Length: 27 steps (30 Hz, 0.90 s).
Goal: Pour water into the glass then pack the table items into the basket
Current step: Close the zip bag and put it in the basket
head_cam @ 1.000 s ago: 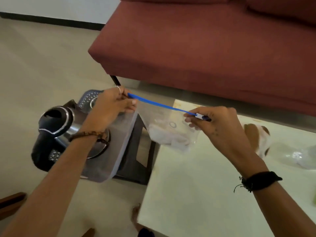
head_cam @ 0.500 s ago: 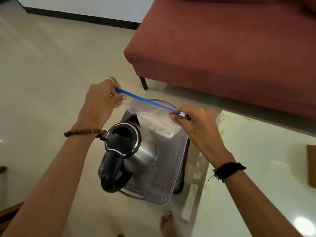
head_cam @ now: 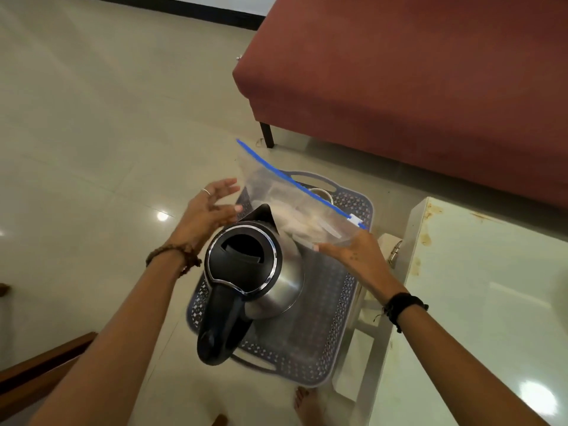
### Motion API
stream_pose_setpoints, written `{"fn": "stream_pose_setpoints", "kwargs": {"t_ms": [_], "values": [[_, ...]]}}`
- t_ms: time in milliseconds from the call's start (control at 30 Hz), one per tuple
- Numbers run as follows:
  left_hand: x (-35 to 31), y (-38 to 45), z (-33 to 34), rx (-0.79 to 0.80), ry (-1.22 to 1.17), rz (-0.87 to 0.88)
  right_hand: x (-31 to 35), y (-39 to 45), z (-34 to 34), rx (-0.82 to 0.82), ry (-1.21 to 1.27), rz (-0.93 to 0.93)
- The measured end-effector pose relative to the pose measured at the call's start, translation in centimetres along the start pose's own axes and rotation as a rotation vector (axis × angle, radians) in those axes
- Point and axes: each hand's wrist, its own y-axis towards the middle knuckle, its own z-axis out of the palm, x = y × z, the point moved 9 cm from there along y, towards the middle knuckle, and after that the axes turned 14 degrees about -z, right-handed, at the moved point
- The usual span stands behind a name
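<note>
A grey perforated basket (head_cam: 358, 216) stands on the floor beside the table. A steel kettle (head_cam: 246, 259) with a black lid and handle stands inside it. A clear zip bag (head_cam: 276, 192) with a blue seal and white contents rests tilted over the basket's far part, leaning against the kettle's spout. My left hand (head_cam: 210, 210) hovers with fingers spread just left of the bag, holding nothing. My right hand (head_cam: 356, 256) lies flat, palm down, at the bag's near right corner, fingertips touching its edge. A round rim (head_cam: 321, 192) shows behind the bag.
The pale glossy table (head_cam: 479, 287) fills the right side, its edge close to the basket. A red sofa (head_cam: 399, 72) with a dark leg stands beyond. A wooden piece (head_cam: 37, 367) lies at the lower left, and a bare foot (head_cam: 307, 404) is below the basket.
Both hands carried the bag by its blue seal from the table to above the basket. Now they have let go of the seal and the bag rests on the kettle.
</note>
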Motion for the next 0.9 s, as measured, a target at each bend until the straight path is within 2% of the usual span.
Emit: {"fn": "stream_pose_setpoints", "kwargs": {"t_ms": [133,233,300,400,467,567,667,733,833,900], "values": [[1.7,1.7,1.8,0.116,0.193,0.012,-1.1,0.3,0.5,-0.090,0.001,0.048],[1.4,3.6,3.1,0.192,0.397,0.088,-1.1,0.6,0.9,-0.054,-0.164,0.023],[1.2,5.1,4.0,0.202,0.539,0.129,-0.6,0.9,1.1,0.016,-0.362,-0.011],[1.2,6.5,4.2,0.203,0.501,0.135,1.1,1.2,1.5,0.121,-0.647,-0.183],[1.4,6.8,3.4,0.156,0.435,0.128,2.2,1.4,1.5,0.138,-0.751,-0.271],[2.2,6.4,2.2,0.060,0.455,0.107,3.0,1.6,1.1,0.097,-0.683,-0.249],[2.9,6.1,1.6,-0.008,0.621,0.136,2.0,1.8,1.3,0.117,-0.557,-0.151],[2.9,6.3,1.3,-0.071,0.782,0.155,1.5,2.0,1.6,0.142,-0.570,-0.117],[3.2,7.5,2.5,-0.026,1.051,0.146,0.8,2.3,2.3,0.145,-0.590,-0.072],[3.5,8.2,3.0,-0.001,1.128,0.086,0.0,2.2,3.1,0.183,-0.637,-0.035]]}}
